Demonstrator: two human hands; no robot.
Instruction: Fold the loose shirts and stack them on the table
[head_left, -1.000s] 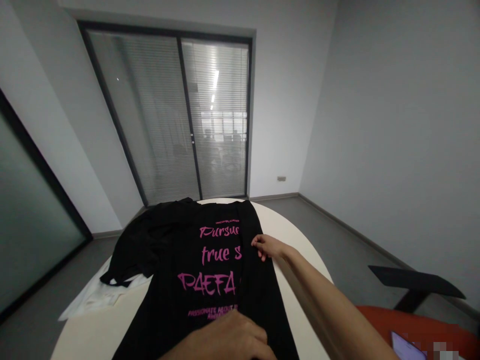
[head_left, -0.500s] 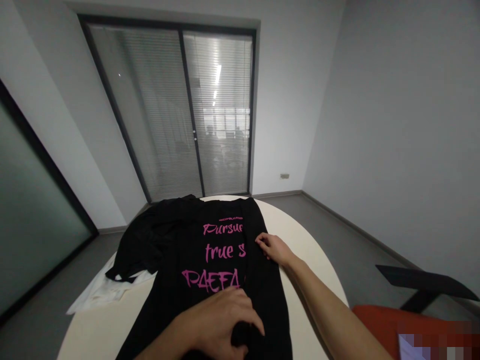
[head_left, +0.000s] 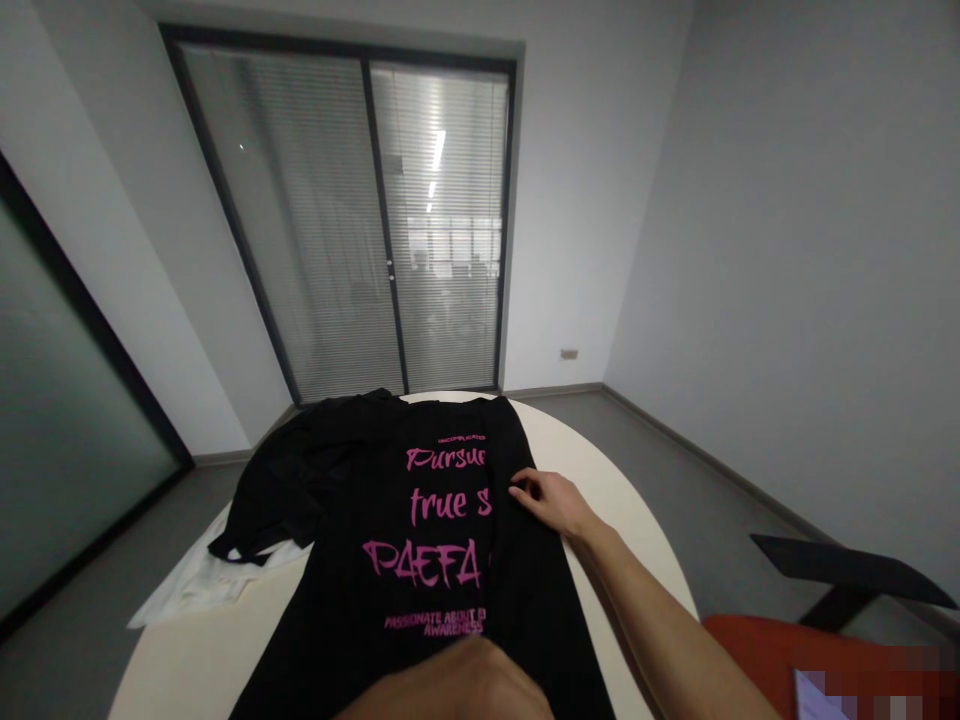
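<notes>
A black T-shirt (head_left: 442, 520) with pink lettering lies spread on the round table, its right side folded inward over part of the print. My right hand (head_left: 551, 500) rests at that folded right edge, fingers curled with a gap between thumb and fingertips. Low in the view, my left hand (head_left: 457, 685) is over the lower part of the shirt; only its back shows and its fingers are hidden. The shirt's left part lies bunched and wrinkled at the far left.
The round cream table (head_left: 622, 510) carries a white cloth (head_left: 195, 590) partly beneath the black fabric at left. An orange chair (head_left: 780, 650) with a black armrest (head_left: 847, 565) stands at right. Glass panels with blinds (head_left: 330, 230) are beyond the table.
My left hand has moved down toward the bottom of the view, uncovering the lower lines of print. My right hand stays at the shirt's edge, its fingers slightly more apart.
</notes>
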